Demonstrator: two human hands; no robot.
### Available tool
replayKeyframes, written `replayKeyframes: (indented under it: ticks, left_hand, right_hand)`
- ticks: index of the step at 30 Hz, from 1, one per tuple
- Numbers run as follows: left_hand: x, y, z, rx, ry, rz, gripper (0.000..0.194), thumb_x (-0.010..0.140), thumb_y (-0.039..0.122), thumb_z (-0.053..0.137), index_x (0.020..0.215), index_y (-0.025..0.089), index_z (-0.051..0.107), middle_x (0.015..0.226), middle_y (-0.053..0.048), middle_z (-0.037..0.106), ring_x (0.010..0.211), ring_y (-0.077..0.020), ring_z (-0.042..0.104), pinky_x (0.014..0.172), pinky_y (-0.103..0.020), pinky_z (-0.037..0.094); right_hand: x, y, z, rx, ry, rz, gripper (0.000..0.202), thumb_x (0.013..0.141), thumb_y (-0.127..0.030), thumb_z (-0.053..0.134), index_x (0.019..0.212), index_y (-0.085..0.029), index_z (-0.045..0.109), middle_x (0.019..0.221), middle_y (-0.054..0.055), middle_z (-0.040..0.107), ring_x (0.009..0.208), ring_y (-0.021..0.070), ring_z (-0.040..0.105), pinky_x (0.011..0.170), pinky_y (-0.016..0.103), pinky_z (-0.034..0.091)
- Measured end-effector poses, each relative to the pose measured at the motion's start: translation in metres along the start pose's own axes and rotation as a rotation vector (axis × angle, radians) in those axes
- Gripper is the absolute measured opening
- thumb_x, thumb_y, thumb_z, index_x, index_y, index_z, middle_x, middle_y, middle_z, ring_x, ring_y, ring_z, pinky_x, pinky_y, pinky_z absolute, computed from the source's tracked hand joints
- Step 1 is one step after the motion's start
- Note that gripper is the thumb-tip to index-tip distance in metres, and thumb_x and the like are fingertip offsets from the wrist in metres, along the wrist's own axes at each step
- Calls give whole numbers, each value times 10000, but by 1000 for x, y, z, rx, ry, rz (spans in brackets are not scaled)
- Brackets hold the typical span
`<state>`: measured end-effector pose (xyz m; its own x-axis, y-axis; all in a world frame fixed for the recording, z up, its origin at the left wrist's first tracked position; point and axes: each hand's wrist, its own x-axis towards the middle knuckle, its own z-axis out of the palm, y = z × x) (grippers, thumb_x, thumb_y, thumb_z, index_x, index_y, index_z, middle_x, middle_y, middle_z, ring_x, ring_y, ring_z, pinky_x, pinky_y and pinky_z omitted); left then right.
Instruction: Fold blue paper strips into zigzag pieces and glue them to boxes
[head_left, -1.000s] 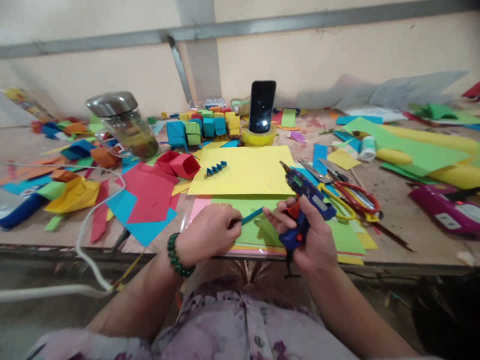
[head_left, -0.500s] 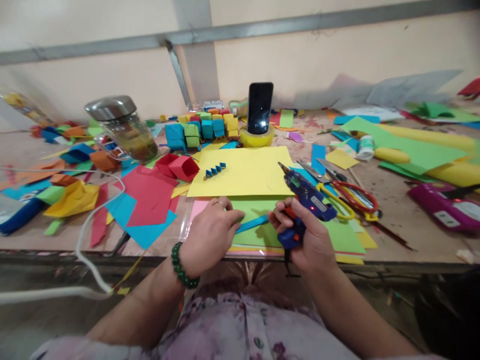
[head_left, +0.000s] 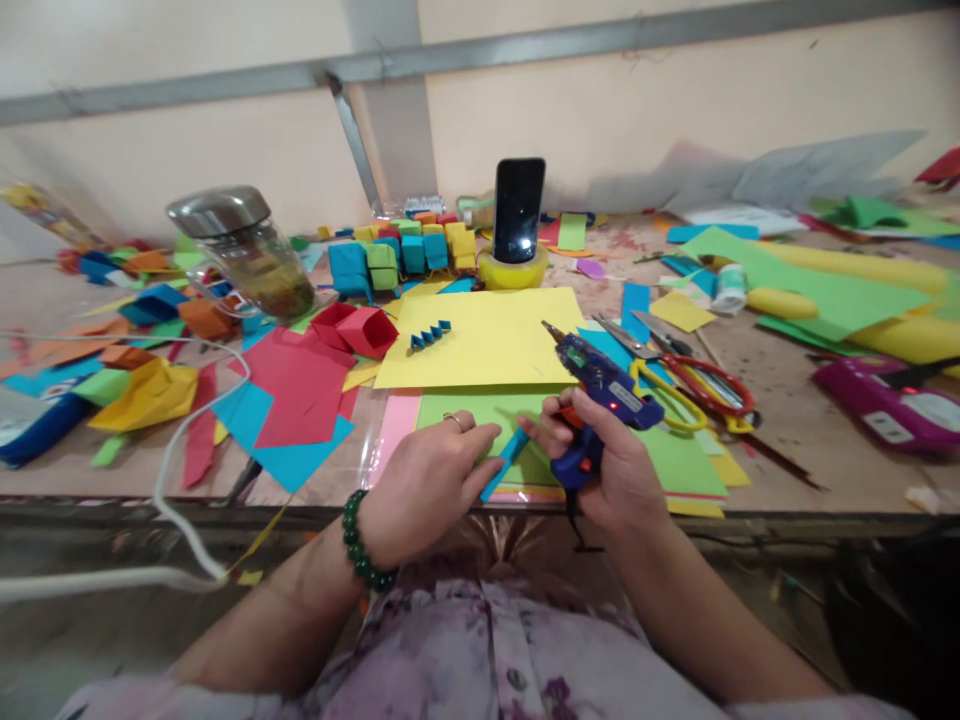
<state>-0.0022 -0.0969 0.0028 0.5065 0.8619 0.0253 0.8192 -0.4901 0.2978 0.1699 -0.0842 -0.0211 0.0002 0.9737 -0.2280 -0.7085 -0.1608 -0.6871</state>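
My right hand [head_left: 611, 460] is wrapped round a dark blue glue gun [head_left: 600, 385], whose nozzle points up and left over the yellow sheet [head_left: 487, 350]. Its fingertips touch the upper end of a blue paper strip [head_left: 505, 465]. Beside the strip's lower end is my left hand [head_left: 439, 480], palm down over the green sheet [head_left: 442, 408], thumb and forefinger apart, holding nothing that shows. A small zigzag-folded blue strip [head_left: 430, 335] lies on the yellow sheet.
Scissors with yellow [head_left: 679, 410] and red handles [head_left: 720, 385] lie to the right. Behind the sheets a phone [head_left: 519, 210] stands in a yellow tape roll [head_left: 513, 270]. Left are a glass jar [head_left: 262, 265], red paper boxes [head_left: 367, 332] and a white cable [head_left: 161, 480]. A purple device [head_left: 889, 405] sits right.
The blue strip has turned to a steeper slant, and my left hand's fingers have come away from it. The glue gun has shifted slightly left in my right hand.
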Motion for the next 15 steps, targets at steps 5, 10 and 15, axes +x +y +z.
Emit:
replayKeyframes:
  ticks: [5, 10, 15]
  left_hand:
    - [0, 4, 5, -16, -55, -21, 255, 908, 341, 470, 914, 179, 666, 825, -44, 576, 781, -185, 593, 712, -304, 473]
    - [0, 5, 3, 10, -56, 0, 276, 923, 238, 404, 877, 164, 666, 782, -47, 562, 723, -161, 575, 682, -282, 462]
    - [-1, 2, 0, -6, -74, 11, 278, 924, 251, 410, 905, 166, 674, 785, -47, 568, 719, -157, 579, 667, -270, 459]
  right_hand:
    - [0, 0, 1, -18, 7, 6, 215, 583, -287, 810, 666, -157, 661, 662, -25, 638, 471, 31, 480, 750, 260, 545]
    - [-1, 0, 2, -13, 12, 2, 224, 567, -276, 816, 664, -148, 660, 654, -19, 638, 465, 32, 476, 728, 252, 544]
    - [-1, 0, 2, -27, 4, 3, 227, 573, -280, 814, 670, -154, 651, 656, -23, 634, 463, 34, 473, 728, 258, 542]
